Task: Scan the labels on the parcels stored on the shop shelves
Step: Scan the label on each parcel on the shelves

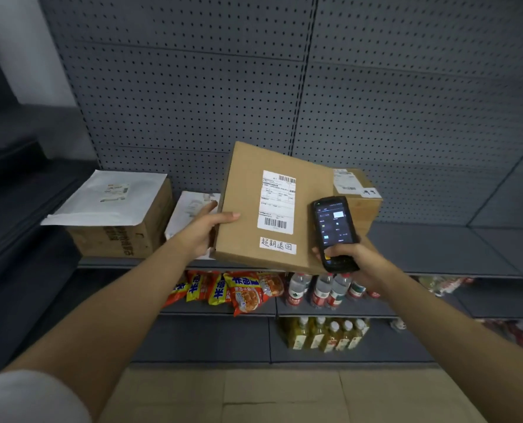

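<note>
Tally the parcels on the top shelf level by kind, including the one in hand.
Cardboard boxes: 3, held box, left box, right box
White mailers: 2, one on left box, one behind left hand
Total: 5

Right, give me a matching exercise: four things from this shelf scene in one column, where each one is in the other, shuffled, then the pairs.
Things:
1. flat brown parcel
2. handheld scanner
3. white mailer bag
4. water bottles

Places:
A. lying on top of a cardboard box, far left
B. held in the right hand
C. on the shelf below the parcels
D. held tilted by the left hand

Pairs: 1-D, 2-B, 3-A, 4-C
</note>
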`<state>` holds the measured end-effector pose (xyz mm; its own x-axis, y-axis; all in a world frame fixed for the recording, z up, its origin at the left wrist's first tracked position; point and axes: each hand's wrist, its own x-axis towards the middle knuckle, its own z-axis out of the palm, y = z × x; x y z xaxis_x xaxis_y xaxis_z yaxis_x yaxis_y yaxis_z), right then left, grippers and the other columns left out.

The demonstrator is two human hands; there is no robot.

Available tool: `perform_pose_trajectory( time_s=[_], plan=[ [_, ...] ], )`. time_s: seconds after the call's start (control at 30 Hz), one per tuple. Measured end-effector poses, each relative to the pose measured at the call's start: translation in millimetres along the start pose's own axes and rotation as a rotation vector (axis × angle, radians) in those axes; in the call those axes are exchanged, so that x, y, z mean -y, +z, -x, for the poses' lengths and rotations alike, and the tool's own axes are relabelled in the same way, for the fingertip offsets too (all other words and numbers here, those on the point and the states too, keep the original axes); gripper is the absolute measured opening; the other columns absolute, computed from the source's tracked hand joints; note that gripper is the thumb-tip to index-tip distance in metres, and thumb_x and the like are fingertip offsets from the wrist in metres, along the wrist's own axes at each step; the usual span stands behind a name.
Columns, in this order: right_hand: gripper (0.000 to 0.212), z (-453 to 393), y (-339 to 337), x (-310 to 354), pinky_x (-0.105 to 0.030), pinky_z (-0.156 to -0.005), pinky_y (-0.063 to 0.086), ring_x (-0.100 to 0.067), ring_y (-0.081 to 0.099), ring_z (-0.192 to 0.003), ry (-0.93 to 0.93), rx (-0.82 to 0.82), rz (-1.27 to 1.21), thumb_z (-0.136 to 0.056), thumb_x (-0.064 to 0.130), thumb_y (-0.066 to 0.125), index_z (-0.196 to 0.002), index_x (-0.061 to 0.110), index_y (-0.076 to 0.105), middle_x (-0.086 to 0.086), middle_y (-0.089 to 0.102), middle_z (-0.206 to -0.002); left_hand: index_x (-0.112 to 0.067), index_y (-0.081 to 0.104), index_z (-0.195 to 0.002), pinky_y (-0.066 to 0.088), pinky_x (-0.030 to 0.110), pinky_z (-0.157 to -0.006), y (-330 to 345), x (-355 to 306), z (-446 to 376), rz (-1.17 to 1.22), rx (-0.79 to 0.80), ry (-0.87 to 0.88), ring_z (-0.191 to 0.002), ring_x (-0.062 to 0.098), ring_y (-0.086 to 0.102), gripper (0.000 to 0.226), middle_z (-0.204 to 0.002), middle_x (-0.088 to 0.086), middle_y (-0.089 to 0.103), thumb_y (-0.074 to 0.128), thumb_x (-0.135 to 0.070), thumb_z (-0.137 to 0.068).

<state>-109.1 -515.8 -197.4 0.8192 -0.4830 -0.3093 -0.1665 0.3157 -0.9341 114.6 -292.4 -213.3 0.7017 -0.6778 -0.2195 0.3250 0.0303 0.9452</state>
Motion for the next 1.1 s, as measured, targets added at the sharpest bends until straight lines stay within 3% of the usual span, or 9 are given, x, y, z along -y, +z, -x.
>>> perform_pose_trajectory(
  time_s=[0.1, 0.27, 0.37, 0.47, 0.6, 0.83, 0.93, 1.1],
  plan=[
    [0.072, 20.0, 3.3, 6.4, -0.037, -0.070, 0.060, -0.035, 0.071, -0.096, -0.052, -0.010, -0.072, -0.072, -0.016, 0.067, -0.133, 0.014, 0.043, -0.024, 0.065, -0.119, -0.011, 0.045, -0.138, 0.052, 0.032, -0.081, 7.5, -12.6, 17.1, -0.043, 0.052, 0.073, -0.112, 0.024, 0.061, 0.077, -0.125, 0.010, 0.064, 0.074, -0.017, -0.067],
    [0.058, 54.3, 21.5, 13.5, -0.038, -0.077, 0.056, -0.032, 0.068, -0.100, -0.109, -0.042, 0.007, -0.076, -0.010, 0.064, -0.129, 0.008, 0.048, -0.024, 0.068, -0.115, -0.015, 0.042, -0.134, 0.048, 0.032, -0.082, 0.5, -25.1, 28.0, -0.063, 0.035, 0.142, -0.114, 0.025, 0.056, 0.076, -0.119, 0.008, 0.062, 0.074, -0.006, -0.065],
    [0.049, 75.3, 42.0, 16.7, -0.032, -0.067, 0.055, -0.027, 0.070, -0.094, -0.089, -0.004, -0.045, -0.080, -0.008, 0.061, -0.126, 0.005, 0.051, -0.019, 0.071, -0.107, -0.019, 0.041, -0.132, 0.047, 0.035, -0.084, -7.7, -27.1, 32.5, -0.089, 0.017, 0.144, -0.117, 0.028, 0.054, 0.068, -0.115, 0.005, 0.061, 0.071, 0.004, -0.075],
    [0.046, 93.8, 62.2, 15.4, -0.030, -0.071, 0.057, -0.025, 0.070, -0.093, -0.033, 0.081, -0.088, -0.081, -0.006, 0.059, -0.126, 0.002, 0.051, -0.016, 0.072, -0.102, -0.015, 0.031, -0.143, 0.044, 0.039, -0.094, -17.2, -24.8, 34.9, -0.091, 0.004, 0.152, -0.118, 0.028, 0.052, 0.078, -0.115, 0.004, 0.059, 0.067, 0.009, -0.077],
    [0.054, 114.5, 85.5, 4.9, -0.035, -0.091, 0.052, -0.029, 0.067, -0.104, 0.049, 0.182, -0.148, -0.077, -0.002, 0.061, -0.130, -0.002, 0.050, -0.021, 0.067, -0.117, -0.019, 0.017, -0.150, 0.041, 0.039, -0.101, -25.4, -18.1, 45.0, -0.083, 0.009, 0.146, -0.122, 0.027, 0.049, 0.094, -0.129, 0.010, 0.053, 0.068, 0.010, -0.077],
    [0.055, 141.3, 110.5, -11.1, -0.035, -0.086, 0.058, -0.032, 0.068, -0.099, 0.162, 0.283, -0.292, -0.076, -0.007, 0.059, -0.129, -0.010, 0.046, -0.027, 0.063, -0.118, -0.019, 0.017, -0.150, 0.037, 0.046, -0.110, -29.5, -15.2, 67.1, -0.089, -0.007, 0.158, -0.121, 0.025, 0.048, 0.096, -0.112, -0.004, 0.055, 0.066, 0.016, -0.076],
    [0.056, 150.6, 114.6, -12.1, -0.030, -0.068, 0.060, -0.028, 0.072, -0.088, 0.188, 0.312, -0.281, -0.076, -0.006, 0.058, -0.130, -0.012, 0.046, -0.026, 0.060, -0.124, -0.019, 0.017, -0.150, 0.039, 0.043, -0.107, -29.0, -16.5, 76.2, -0.075, -0.016, 0.152, -0.119, 0.025, 0.048, 0.095, -0.110, -0.006, 0.054, 0.065, 0.017, -0.076],
    [0.061, 159.3, 113.6, -15.4, -0.031, -0.070, 0.060, -0.028, 0.072, -0.087, 0.194, 0.328, -0.301, -0.075, -0.005, 0.059, -0.133, -0.012, 0.042, -0.029, 0.056, -0.130, -0.020, 0.022, -0.148, 0.043, 0.044, -0.100, -26.2, -13.7, 84.9, -0.056, -0.043, 0.141, -0.120, 0.028, 0.047, 0.095, -0.110, -0.003, 0.055, 0.063, 0.021, -0.073]
  ],
)
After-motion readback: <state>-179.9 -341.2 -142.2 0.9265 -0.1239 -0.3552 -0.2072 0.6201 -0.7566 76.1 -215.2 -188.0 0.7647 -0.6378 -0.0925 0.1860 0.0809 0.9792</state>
